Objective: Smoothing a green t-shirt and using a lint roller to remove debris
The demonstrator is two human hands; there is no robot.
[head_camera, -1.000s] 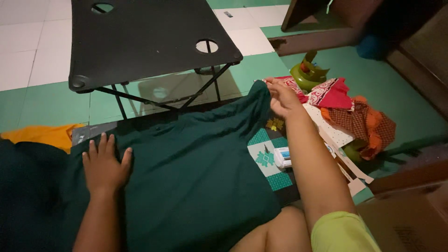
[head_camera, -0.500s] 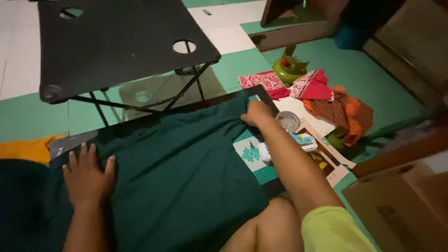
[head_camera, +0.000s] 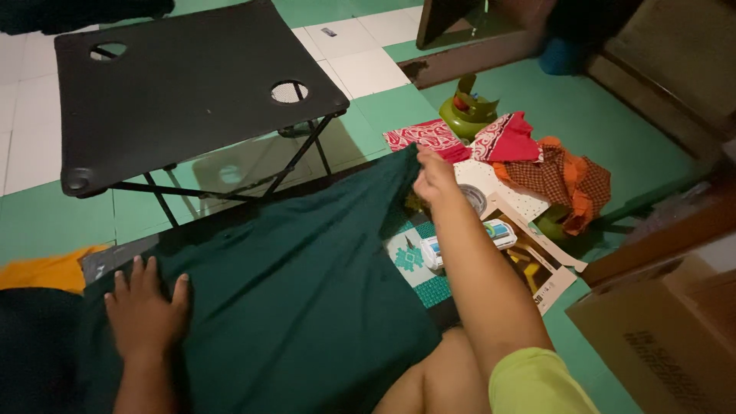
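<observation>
A large dark green cloth point(head_camera: 299, 284) lies spread on the floor in front of me. My left hand point(head_camera: 146, 310) rests flat on its left part, fingers apart, pressing it down. My right hand point(head_camera: 433, 178) pinches the far right corner of the cloth and lifts it slightly off the floor. My bare knee and a yellow-green sleeve show at the bottom.
A black folding table point(head_camera: 184, 84) stands beyond the cloth. To the right lie red patterned fabrics point(head_camera: 460, 138), an orange checked cloth point(head_camera: 563, 180), a green toy-like object point(head_camera: 466, 107), paper patterns and a small white box point(head_camera: 498, 232). A cardboard box point(head_camera: 667, 337) sits at lower right; a yellow cloth point(head_camera: 42, 270) at left.
My right hand has drawn back toward me, pulling the cloth's corner up and inward. My left hand stays pressed on the cloth. The view shifted slightly.
</observation>
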